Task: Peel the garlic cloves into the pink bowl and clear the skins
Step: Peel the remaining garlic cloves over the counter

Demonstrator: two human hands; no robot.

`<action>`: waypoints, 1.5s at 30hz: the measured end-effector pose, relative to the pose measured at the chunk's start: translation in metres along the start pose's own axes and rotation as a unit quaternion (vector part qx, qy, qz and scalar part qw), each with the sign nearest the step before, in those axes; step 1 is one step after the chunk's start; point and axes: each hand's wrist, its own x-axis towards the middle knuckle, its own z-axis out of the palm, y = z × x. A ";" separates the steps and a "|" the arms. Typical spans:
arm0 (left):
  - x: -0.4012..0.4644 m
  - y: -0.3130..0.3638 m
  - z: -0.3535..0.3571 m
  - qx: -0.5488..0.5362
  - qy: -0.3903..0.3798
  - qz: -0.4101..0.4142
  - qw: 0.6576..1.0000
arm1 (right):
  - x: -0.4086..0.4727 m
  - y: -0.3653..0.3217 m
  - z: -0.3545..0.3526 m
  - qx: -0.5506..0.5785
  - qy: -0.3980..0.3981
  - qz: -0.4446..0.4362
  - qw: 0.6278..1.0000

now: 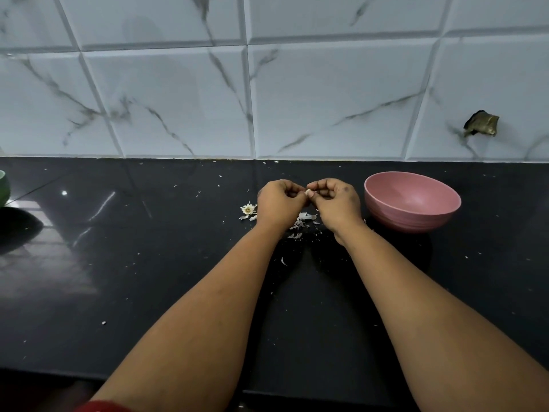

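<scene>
A garlic clove (309,192) is being pinched between the curled fingertips of the left hand (279,202) and right hand (335,200), above loose skins (303,221) on the black counter (148,263), just left of the pink bowl (412,200)

Both hands, left (279,202) and right (334,200), pinching garlic clove (308,192) above skins (303,223) lying on desk (148,248); pink bowl (412,202) sitting just right.

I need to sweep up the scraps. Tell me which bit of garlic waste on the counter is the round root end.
The root end, lying alone just left of the left hand: round and yellowish, unlike the flat white skins below the hands.
</scene>
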 end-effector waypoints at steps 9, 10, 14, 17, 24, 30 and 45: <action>-0.002 0.002 0.001 0.003 -0.010 0.007 1.000 | 0.000 0.002 0.001 0.006 0.006 0.010 1.000; -0.002 0.002 0.001 0.007 -0.010 0.008 1.000 | 0.000 0.001 0.001 0.008 0.005 0.010 1.000; -0.003 0.003 0.001 0.013 -0.009 0.004 1.000 | -0.001 0.001 0.000 0.013 0.006 0.008 1.000; -0.002 0.004 0.001 0.026 -0.002 0.003 1.000 | -0.001 0.000 -0.001 0.013 0.004 0.009 1.000; -0.002 0.003 0.001 0.035 0.017 0.007 0.999 | -0.002 -0.002 0.000 0.016 0.002 0.008 1.000; -0.002 0.002 0.001 0.010 0.011 0.002 1.000 | -0.002 -0.001 0.003 0.030 0.012 0.029 0.999; 0.001 -0.001 0.002 -0.113 -0.036 -0.037 0.992 | -0.001 -0.003 0.004 0.070 0.014 0.059 0.996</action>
